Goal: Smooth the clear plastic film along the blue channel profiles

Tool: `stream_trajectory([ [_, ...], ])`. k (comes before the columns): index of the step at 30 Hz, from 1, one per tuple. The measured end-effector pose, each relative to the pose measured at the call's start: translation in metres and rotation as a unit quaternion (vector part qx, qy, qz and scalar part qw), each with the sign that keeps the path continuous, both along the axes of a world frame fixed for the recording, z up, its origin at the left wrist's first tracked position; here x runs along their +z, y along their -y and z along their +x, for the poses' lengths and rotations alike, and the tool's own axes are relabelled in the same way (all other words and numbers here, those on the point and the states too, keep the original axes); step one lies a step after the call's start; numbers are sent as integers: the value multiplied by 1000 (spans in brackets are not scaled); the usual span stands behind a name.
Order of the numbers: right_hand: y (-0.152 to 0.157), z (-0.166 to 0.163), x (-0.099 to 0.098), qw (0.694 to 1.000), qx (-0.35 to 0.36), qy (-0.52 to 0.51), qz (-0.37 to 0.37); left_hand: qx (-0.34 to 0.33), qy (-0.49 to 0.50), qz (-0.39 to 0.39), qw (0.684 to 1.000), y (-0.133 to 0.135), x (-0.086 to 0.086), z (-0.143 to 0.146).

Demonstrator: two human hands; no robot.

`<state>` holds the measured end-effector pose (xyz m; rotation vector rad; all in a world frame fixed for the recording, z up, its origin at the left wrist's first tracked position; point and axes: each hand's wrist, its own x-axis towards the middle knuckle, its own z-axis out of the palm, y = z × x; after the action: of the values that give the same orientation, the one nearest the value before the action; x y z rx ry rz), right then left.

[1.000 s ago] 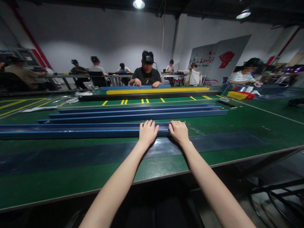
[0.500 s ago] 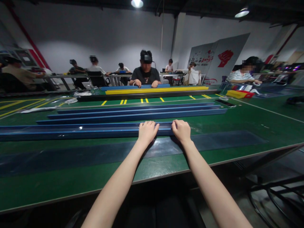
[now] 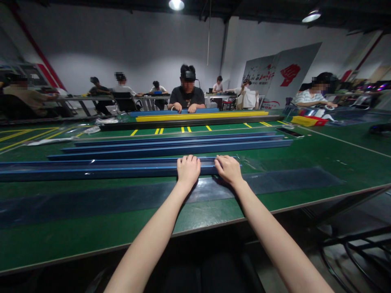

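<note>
A long blue channel strip (image 3: 122, 171) lies crosswise in front of me, with clear film along its trough. My left hand (image 3: 188, 170) is closed over the strip near its right part, knuckles up and fingertips over the far edge. Close to the strip's right end, my right hand (image 3: 228, 169) grips it the same way, with a short piece of the end showing beyond. The undersides of both hands are hidden. Nearer to me, a flat sheet of clear plastic film (image 3: 275, 182) lies on the green table (image 3: 195, 221), partly beneath my wrists.
Several more blue strips (image 3: 171, 149) lie just beyond. Farther back are a black strip (image 3: 195, 121), a yellow strip (image 3: 201, 116) and a co-worker (image 3: 187, 95) with hands on another strip. A phone (image 3: 288, 132) and a yellow-and-red tray (image 3: 308, 121) sit at the right.
My right hand has moved a little left along the strip, so the strip's end shows past it. My left thumb has drawn in toward the fingers.
</note>
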<state>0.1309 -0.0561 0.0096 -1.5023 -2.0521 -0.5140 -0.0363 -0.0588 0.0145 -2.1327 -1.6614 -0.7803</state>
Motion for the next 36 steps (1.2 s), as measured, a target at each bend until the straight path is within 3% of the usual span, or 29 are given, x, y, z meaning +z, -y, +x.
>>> stream_trajectory([
  [3, 1, -8, -1, 998, 65, 22, -7, -70, -15, -7, 997, -1, -3, 1],
  [6, 1, -11, 1, 998, 63, 20, -20, -106, -28, -18, 994, -2, -4, 1],
  [10, 1, -3, 3, 1000, -18, -12, -17, -75, -15, -34, 996, -1, 1, 1],
  [17, 0, 15, 5, 984, -174, -44, -1, 37, 4, -40, 999, -1, 8, -3],
  [20, 0, 16, 6, 981, -193, -31, -4, 49, 1, -28, 998, -1, 6, -4],
  [25, 1, 12, 5, 990, -142, -13, -9, -4, -2, -1, 1000, -2, -2, 0],
  [31, -1, -3, 0, 997, 69, 26, 3, -123, -28, 4, 992, -3, -6, 4],
  [33, -1, -8, 0, 996, 86, 23, 1, -130, -33, -5, 991, -3, -6, 4],
  [36, -1, -9, 1, 999, 44, -1, -1, -113, -28, -20, 993, -2, -3, 3],
])
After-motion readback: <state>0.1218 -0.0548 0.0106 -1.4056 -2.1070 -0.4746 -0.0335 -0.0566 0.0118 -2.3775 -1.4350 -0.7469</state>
